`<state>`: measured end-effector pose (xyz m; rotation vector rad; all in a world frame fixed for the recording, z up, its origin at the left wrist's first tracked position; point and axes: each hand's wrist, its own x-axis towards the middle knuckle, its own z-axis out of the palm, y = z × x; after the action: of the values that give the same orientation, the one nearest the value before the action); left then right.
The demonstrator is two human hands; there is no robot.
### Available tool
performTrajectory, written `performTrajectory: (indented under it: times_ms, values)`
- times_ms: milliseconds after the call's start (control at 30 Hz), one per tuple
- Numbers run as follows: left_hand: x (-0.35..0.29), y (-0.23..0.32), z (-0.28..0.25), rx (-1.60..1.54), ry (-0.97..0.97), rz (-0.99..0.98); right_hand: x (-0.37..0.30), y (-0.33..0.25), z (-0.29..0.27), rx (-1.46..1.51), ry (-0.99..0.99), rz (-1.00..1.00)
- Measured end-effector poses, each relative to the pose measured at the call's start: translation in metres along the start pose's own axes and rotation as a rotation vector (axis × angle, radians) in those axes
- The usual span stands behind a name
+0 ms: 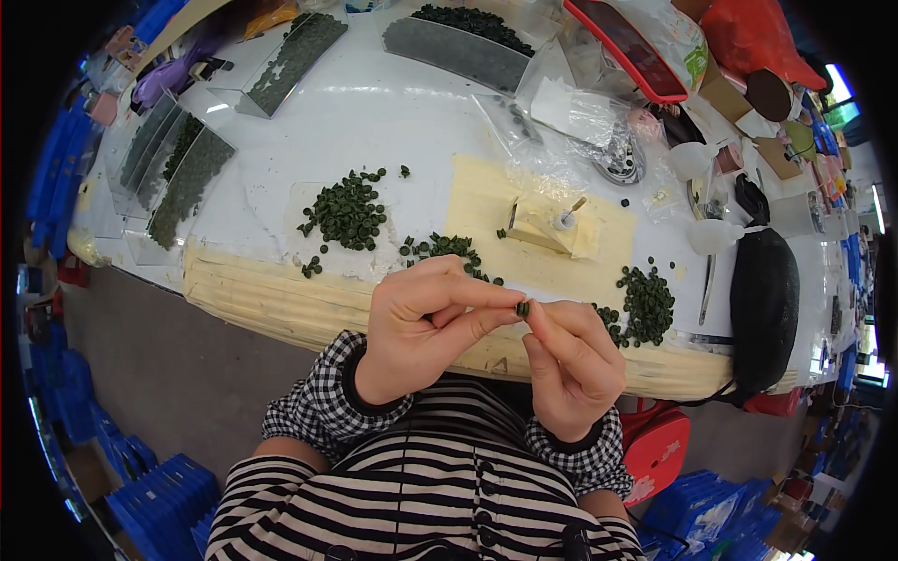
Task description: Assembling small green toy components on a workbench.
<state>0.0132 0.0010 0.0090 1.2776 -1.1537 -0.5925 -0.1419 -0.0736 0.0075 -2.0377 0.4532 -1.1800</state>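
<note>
Between the fingertips of my left hand [412,323] and my right hand [575,360] is a small dark green round part [522,309], held just over the table's front edge. My left thumb and index finger pinch it from one side, and my right index fingertip meets it from the other, the right thumb bent below. Behind my hands lies a small heap of like green parts [447,247], partly covered by my left hand. Larger piles of the same parts sit to the left [344,213] and right [647,305]. A small block with an upright stick [547,227] stands on a yellow sheet [477,201].
Clear trays of green parts stand at the back left [297,61], far left [192,182] and back middle [458,51]. A red-cased phone [629,47], plastic bags [519,136] and tweezers [708,280] lie toward the right. A black bag-like object [765,309] lies at the right edge. Yellow tape covers the front edge [271,297].
</note>
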Motion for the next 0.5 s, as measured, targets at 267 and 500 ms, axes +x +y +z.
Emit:
performTrajectory:
  times_ms: [267,500]
  values:
    - [0.0002,-0.0008,0.0003,-0.031,-0.006,-0.011,0.0012,0.0,0.0005,-0.067,0.008,-0.046]
    - [-0.0001,-0.0021,0.0,-0.013,0.007,-0.013,0.0004,0.0013,0.0007,-0.051,-0.004,-0.031]
